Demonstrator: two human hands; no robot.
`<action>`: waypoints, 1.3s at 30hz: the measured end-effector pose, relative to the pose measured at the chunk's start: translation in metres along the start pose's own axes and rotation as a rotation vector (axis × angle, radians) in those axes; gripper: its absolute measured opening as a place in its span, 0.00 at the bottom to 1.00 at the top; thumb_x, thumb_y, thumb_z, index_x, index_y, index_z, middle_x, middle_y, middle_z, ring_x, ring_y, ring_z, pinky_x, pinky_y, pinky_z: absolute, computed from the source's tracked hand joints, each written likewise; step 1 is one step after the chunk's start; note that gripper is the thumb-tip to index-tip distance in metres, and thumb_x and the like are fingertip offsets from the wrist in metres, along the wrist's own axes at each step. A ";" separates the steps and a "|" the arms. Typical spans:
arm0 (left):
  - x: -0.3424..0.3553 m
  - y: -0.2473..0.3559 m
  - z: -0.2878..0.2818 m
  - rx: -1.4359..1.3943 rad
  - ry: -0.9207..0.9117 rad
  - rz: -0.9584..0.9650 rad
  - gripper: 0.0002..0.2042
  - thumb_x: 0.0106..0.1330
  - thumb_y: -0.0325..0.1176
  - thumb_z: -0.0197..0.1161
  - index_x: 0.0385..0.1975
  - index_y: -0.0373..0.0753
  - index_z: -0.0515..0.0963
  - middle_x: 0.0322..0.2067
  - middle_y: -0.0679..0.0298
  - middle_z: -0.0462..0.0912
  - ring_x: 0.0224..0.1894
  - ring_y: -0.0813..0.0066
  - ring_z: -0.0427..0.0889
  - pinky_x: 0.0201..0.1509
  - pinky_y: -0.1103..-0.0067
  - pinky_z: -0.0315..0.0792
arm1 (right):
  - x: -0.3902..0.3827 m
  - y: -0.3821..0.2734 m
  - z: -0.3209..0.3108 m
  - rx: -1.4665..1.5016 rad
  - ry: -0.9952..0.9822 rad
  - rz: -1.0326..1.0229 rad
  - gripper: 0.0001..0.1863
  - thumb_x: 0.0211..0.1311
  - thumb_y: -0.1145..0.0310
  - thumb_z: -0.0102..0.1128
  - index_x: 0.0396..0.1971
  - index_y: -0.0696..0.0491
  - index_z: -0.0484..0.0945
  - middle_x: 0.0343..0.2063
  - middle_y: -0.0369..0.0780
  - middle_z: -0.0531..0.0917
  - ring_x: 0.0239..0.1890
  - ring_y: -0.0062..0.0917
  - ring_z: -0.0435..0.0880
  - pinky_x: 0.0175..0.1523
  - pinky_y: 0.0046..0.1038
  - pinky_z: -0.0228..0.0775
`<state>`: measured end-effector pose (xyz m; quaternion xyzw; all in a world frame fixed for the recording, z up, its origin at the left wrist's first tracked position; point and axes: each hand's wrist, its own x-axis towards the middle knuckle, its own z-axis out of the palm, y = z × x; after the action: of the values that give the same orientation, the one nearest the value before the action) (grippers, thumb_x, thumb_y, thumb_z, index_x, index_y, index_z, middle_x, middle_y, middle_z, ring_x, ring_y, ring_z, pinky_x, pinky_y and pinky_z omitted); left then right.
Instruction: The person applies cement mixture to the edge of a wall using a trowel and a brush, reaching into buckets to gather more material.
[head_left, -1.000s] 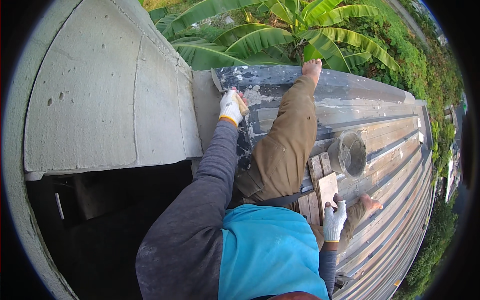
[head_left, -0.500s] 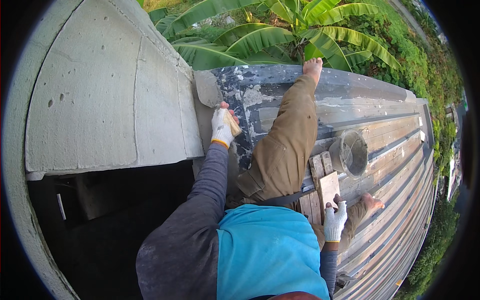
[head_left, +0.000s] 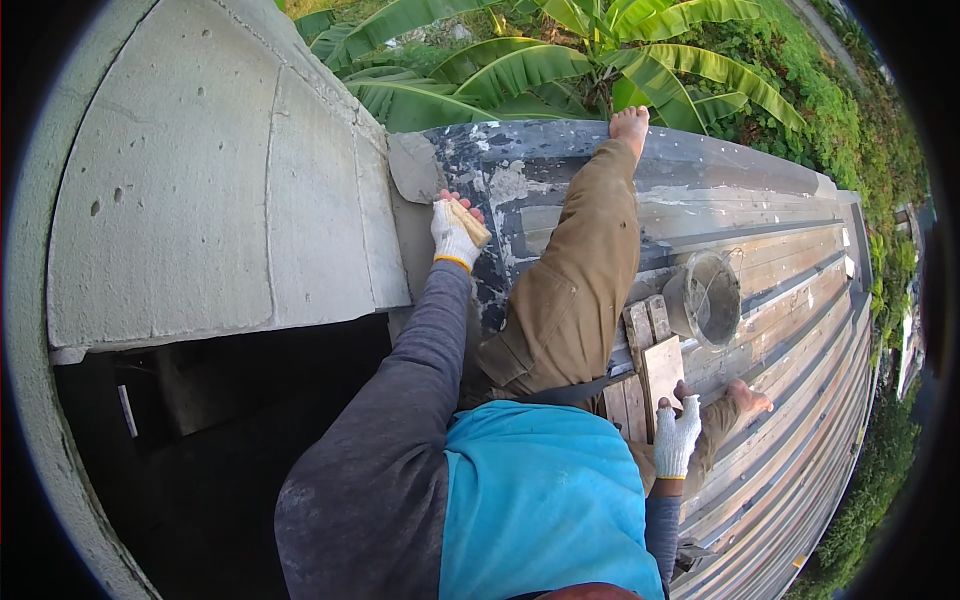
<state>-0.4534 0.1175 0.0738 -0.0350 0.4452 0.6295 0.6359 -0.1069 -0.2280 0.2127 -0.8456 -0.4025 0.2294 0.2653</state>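
My left hand (head_left: 456, 230), in a white glove with bare fingertips and an orange cuff, is closed around the wooden handle of a tool (head_left: 470, 225) beside the concrete wall. The tool's working end cannot be made out. Just beyond these fingers, a rough grey mortar patch (head_left: 415, 166) covers the wall's lower corner. My right hand (head_left: 677, 440), gloved the same way, has its thumb and fingertips at the near end of a small pale wooden board (head_left: 663, 368). The board lies across darker planks (head_left: 626, 405); part of the grip is hidden.
A mortar-smeared bucket (head_left: 703, 298) stands on the ribbed metal roof (head_left: 800, 300), right of my bent leg. At left, a dark opening (head_left: 220, 430) lies below the concrete wall (head_left: 170, 190). Banana leaves (head_left: 560, 70) rise past the roof's far edge.
My left hand has moved slightly up and the wooden handle has turned a little in view. My right hand stays at the board. The whole view has shifted slightly.
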 end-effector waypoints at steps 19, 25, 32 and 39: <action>-0.007 0.017 0.008 0.374 -0.057 -0.003 0.18 0.65 0.54 0.59 0.43 0.48 0.72 0.33 0.61 0.78 0.25 0.64 0.78 0.28 0.64 0.75 | 0.005 0.000 0.004 -0.005 0.007 -0.036 0.23 0.58 0.72 0.61 0.55 0.56 0.74 0.47 0.43 0.81 0.32 0.27 0.78 0.42 0.30 0.72; 0.060 0.034 0.055 0.332 0.102 -0.029 0.16 0.69 0.52 0.54 0.43 0.46 0.69 0.34 0.60 0.76 0.28 0.61 0.77 0.31 0.63 0.74 | 0.004 0.004 0.005 -0.021 0.017 -0.009 0.23 0.58 0.72 0.61 0.55 0.56 0.74 0.47 0.43 0.81 0.32 0.26 0.77 0.41 0.30 0.72; 0.062 0.020 0.057 0.327 0.193 0.028 0.18 0.71 0.51 0.50 0.42 0.41 0.69 0.35 0.62 0.73 0.33 0.63 0.76 0.34 0.64 0.73 | 0.000 0.010 0.004 -0.015 0.010 0.016 0.23 0.58 0.73 0.61 0.55 0.55 0.74 0.47 0.43 0.81 0.32 0.26 0.78 0.41 0.30 0.72; 0.023 -0.013 0.040 0.184 0.328 0.125 0.21 0.68 0.56 0.52 0.42 0.41 0.68 0.36 0.62 0.72 0.33 0.64 0.76 0.36 0.66 0.73 | 0.005 0.003 0.001 -0.029 0.008 -0.005 0.23 0.59 0.71 0.61 0.56 0.55 0.74 0.49 0.43 0.81 0.35 0.28 0.79 0.43 0.30 0.72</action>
<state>-0.4259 0.1566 0.0772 -0.0508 0.5998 0.6102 0.5151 -0.1030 -0.2258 0.2094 -0.8492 -0.4067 0.2196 0.2552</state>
